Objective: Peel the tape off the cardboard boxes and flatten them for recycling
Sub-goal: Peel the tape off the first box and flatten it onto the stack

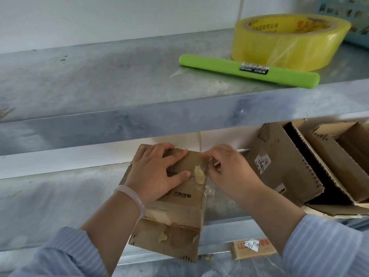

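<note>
1. Head view, the task's thing: a small cardboard box sits at the front edge of the lower shelf, partly overhanging toward the person, its printed face up.
2. Head view, left hand: it lies flat on the box top, fingers straight and slightly spread, thumb tip pressing just beside the seam to pin the flap down.
3. Head view, right hand: its fingertips are drawn together and pinch a clear strip of tape at the box's right edge. The strip is wrinkled and yellowed with glue. How much of it is already free is hard to judge, since the film is nearly transparent.
4. Handling, as a judgement: the box looks light and fairly stiff, so it will slide unless it is held down. The tape is thin and stretchy and may tear, so take it close to the cardboard and pull low along the seam.
5. Head view, elsewhere: several open boxes stand to the right. On the upper shelf rest a yellow tape roll and a green stick, possibly a cutter.
</note>
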### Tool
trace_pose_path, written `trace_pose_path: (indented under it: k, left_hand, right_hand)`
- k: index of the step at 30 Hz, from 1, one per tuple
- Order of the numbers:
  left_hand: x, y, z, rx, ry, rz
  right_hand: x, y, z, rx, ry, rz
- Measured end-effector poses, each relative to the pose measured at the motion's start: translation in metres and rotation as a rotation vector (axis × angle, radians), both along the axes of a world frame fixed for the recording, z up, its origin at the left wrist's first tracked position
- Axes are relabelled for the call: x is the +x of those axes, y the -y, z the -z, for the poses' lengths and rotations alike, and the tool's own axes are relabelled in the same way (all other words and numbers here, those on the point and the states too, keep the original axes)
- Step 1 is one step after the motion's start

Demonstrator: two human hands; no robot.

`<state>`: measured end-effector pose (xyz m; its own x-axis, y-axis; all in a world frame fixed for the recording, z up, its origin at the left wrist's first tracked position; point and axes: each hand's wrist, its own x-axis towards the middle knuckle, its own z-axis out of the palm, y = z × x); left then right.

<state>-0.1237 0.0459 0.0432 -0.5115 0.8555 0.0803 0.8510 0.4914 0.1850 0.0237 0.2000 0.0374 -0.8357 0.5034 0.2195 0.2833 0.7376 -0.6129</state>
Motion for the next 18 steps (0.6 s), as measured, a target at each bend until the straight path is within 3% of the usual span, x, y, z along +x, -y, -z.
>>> trace_pose_path:
  k: [5,12,14,18]
  left_hand:
    - [-0.001,0.0,0.001,-0.004,0.005,0.002]
    - [0.0,0.0,0.001,0.002,-0.004,0.007]
    - [0.0,0.0,0.0,0.005,0.004,0.007]
    - [0.0,0.0,0.001,-0.007,-0.01,0.01]
  right_hand:
    - [0.005,-0.004,-0.002,-0.161,-0.087,0.131]
    - [-0.002,-0.009,-0.009,-0.963,-0.158,0.169]
    - [-0.002,-0.011,-0.01,-1.018,-0.135,0.189]
    - [-0.004,-0.011,-0.011,-0.874,-0.065,0.203]
